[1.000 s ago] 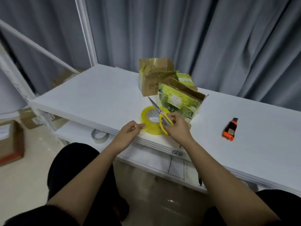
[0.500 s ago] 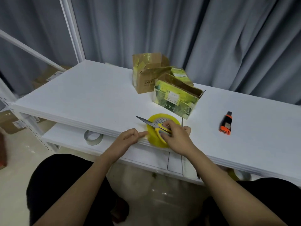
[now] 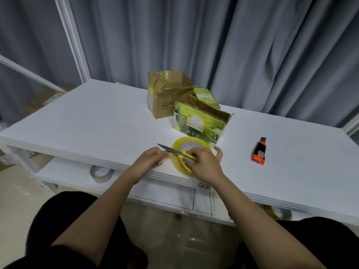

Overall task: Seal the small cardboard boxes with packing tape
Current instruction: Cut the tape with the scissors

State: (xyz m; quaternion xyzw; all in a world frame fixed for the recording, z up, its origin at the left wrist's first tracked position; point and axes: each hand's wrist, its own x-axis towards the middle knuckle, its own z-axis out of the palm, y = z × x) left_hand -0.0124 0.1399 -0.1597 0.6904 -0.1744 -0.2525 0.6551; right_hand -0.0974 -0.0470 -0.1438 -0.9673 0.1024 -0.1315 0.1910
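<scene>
A yellow roll of packing tape [image 3: 177,146] lies flat near the front edge of the white table [image 3: 97,121]. My left hand [image 3: 149,159] pinches the tape's pulled-out end just left of the roll. My right hand [image 3: 205,164] grips yellow-handled scissors [image 3: 174,152] over the roll, blades pointing left above my left fingers. Just behind the roll stands a green printed cardboard box [image 3: 198,125] with open flaps. A brown cardboard box [image 3: 165,94] with loose flaps stands behind that one.
An orange and black utility knife [image 3: 259,151] lies on the table to the right. A pale tape roll [image 3: 101,173] sits on the lower shelf at left. Grey curtains hang behind the table. My knees are under the front edge.
The scissors have swung from pointing away to pointing left, blades now over the tape strip by my left fingers. My left hand has shifted closer to the roll.
</scene>
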